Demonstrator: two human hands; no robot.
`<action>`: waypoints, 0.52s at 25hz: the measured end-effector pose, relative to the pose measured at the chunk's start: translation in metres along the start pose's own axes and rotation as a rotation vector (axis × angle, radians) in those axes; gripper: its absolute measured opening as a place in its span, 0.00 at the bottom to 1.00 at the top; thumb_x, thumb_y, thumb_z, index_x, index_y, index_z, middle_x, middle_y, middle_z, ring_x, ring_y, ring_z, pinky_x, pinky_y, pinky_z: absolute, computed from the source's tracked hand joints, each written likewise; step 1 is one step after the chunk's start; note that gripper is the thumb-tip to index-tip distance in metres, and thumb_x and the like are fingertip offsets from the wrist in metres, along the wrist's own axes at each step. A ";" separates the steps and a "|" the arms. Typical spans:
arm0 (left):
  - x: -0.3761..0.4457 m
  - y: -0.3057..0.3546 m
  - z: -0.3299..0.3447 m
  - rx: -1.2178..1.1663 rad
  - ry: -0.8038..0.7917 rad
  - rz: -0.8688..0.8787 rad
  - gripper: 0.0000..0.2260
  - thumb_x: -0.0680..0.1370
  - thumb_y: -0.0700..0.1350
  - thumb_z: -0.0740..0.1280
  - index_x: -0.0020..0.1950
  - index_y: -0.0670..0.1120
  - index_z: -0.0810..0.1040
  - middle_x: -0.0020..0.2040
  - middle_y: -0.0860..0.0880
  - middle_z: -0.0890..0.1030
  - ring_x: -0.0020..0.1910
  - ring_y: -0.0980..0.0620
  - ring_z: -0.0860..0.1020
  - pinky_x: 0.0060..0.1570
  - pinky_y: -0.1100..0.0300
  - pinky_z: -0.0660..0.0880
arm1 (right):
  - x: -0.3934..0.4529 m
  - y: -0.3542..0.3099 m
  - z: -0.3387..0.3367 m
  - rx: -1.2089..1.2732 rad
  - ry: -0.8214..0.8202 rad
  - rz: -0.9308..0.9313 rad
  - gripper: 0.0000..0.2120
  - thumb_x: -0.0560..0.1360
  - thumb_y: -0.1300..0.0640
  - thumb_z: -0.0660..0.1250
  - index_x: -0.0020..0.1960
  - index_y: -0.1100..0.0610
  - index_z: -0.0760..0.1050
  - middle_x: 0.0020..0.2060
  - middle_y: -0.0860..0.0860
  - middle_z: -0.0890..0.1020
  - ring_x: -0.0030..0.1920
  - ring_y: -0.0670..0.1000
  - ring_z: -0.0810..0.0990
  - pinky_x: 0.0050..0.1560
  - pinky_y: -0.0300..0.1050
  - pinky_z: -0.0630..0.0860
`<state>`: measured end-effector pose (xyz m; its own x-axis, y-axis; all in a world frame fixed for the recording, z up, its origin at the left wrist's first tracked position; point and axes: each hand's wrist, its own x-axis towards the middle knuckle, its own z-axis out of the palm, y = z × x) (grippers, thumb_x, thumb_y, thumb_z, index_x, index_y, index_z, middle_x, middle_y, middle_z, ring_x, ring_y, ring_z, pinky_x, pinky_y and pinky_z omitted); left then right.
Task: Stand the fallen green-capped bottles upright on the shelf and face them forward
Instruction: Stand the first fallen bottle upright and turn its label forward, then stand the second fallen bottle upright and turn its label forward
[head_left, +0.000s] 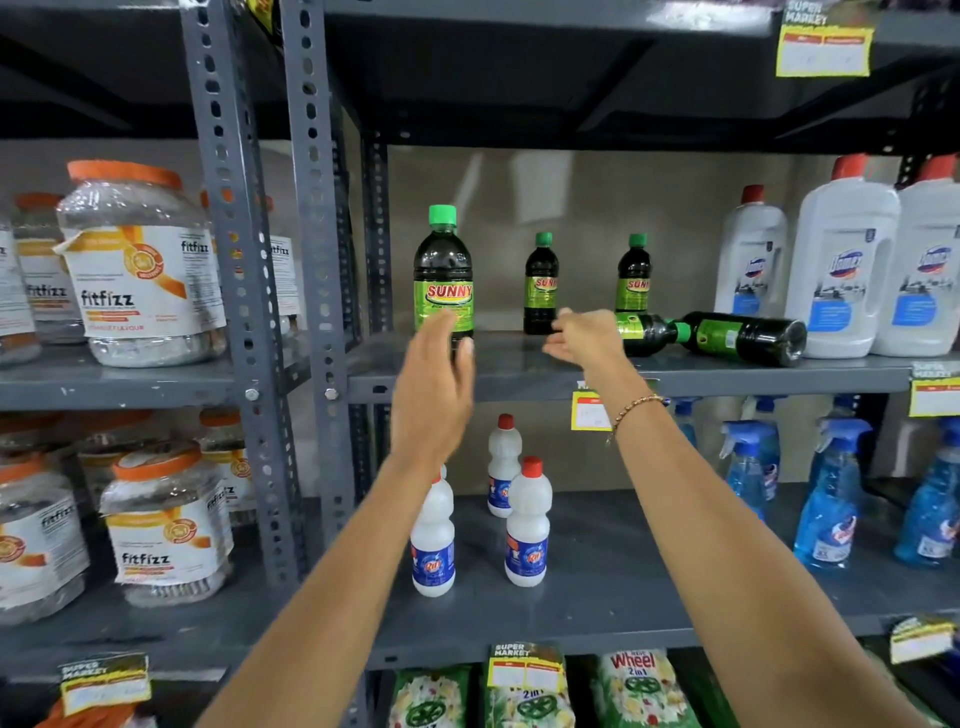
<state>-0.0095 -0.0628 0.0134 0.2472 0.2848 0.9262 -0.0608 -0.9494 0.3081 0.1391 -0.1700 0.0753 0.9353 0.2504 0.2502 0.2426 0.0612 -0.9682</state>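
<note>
Three dark green-capped bottles stand upright on the grey shelf (519, 371): a near one (443, 270) at the front left with its SUNNY label forward, and two further back (541, 283) (634, 275). Two more lie on their sides to the right: one (644, 332) partly behind my right hand, and one (743, 338) with its base toward me. My left hand (434, 395) is open just in front of the near upright bottle, not gripping it. My right hand (584, 338) is open, fingers spread, beside the closer fallen bottle.
White red-capped jugs (841, 270) stand at the shelf's right end, touching the fallen bottles' area. Perforated grey uprights (317, 260) bound the left side. Below are small white bottles (527, 525) and blue spray bottles (831, 499). Orange-lidded jars (140, 265) fill the left rack.
</note>
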 end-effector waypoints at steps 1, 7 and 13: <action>-0.010 0.009 0.013 -0.005 -0.048 0.073 0.18 0.82 0.48 0.54 0.69 0.41 0.68 0.69 0.45 0.72 0.69 0.51 0.69 0.67 0.66 0.61 | 0.006 -0.002 -0.014 -0.011 0.058 0.041 0.17 0.79 0.56 0.61 0.60 0.68 0.74 0.50 0.62 0.82 0.35 0.55 0.82 0.52 0.50 0.82; -0.028 0.023 0.092 0.378 -0.251 0.185 0.21 0.81 0.50 0.51 0.66 0.39 0.73 0.64 0.42 0.77 0.66 0.43 0.73 0.70 0.47 0.64 | 0.027 -0.009 -0.066 0.029 0.033 0.220 0.26 0.78 0.52 0.61 0.73 0.60 0.62 0.69 0.54 0.69 0.62 0.59 0.75 0.45 0.48 0.82; -0.030 0.003 0.104 0.521 -0.169 0.264 0.17 0.80 0.49 0.55 0.60 0.40 0.75 0.56 0.43 0.79 0.56 0.43 0.76 0.67 0.50 0.63 | 0.037 -0.035 -0.056 -0.211 -0.033 0.283 0.30 0.83 0.45 0.49 0.77 0.64 0.51 0.76 0.61 0.57 0.74 0.61 0.61 0.73 0.51 0.64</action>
<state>0.0836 -0.0880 -0.0360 0.4412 0.0469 0.8962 0.3302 -0.9371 -0.1135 0.1799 -0.2168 0.1191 0.9650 0.2602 -0.0314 0.0263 -0.2151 -0.9762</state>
